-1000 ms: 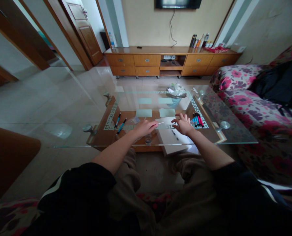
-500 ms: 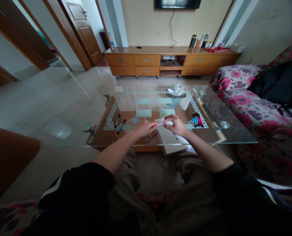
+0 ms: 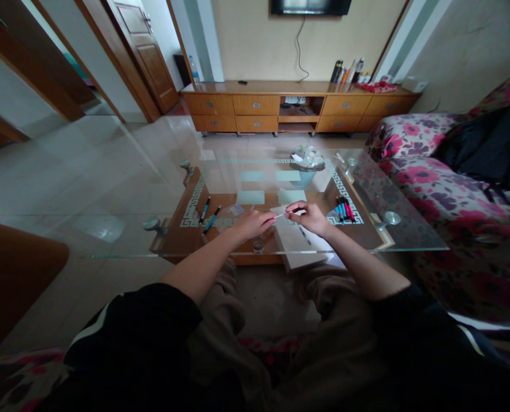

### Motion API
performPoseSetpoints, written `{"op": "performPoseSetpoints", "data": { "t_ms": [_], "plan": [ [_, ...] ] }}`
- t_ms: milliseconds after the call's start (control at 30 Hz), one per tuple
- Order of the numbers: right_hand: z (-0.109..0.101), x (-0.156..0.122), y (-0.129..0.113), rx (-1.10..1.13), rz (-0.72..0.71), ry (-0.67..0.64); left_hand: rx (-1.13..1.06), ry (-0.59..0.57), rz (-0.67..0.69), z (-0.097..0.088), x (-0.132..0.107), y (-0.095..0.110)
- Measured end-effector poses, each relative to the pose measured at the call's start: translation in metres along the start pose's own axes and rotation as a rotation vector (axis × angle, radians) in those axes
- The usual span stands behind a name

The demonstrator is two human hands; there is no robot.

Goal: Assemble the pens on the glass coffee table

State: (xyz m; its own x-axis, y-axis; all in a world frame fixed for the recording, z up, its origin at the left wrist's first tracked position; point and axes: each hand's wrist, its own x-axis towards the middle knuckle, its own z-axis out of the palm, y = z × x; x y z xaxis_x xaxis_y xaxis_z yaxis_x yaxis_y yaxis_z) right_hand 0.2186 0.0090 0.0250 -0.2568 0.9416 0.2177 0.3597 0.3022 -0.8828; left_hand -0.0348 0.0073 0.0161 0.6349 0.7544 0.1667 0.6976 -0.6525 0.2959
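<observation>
We see a thin, straight rod (image 3: 280, 216), white along its bare length and red at the end pinched in our left hand (image 3: 255, 223). It lies nearly level, tilting slightly upward to the right, above the glass tabletop (image 3: 224, 177). Its far tip meets our right hand's (image 3: 309, 218) fingertips; we cannot tell whether they grip it.

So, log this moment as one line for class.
left hand: pinching thin stick | right hand: beside stick's tip | pens: on glass table

Obstacles on desk (image 3: 366, 232): two blue-black pens (image 3: 212, 221), left; marker row (image 3: 344, 210), right. Passage: far middle, beyond left hand (image 3: 252, 223) and right hand (image 3: 312, 220).
</observation>
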Motion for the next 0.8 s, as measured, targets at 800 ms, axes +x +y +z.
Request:
{"op": "performPoseSetpoints", "data": {
  "t_ms": [800],
  "plan": [
    [-0.021, 0.006, 0.018, 0.003, 0.258, 0.303, -0.050, 0.020, -0.048, 0.001, -0.001, 0.000]
  ]
}}
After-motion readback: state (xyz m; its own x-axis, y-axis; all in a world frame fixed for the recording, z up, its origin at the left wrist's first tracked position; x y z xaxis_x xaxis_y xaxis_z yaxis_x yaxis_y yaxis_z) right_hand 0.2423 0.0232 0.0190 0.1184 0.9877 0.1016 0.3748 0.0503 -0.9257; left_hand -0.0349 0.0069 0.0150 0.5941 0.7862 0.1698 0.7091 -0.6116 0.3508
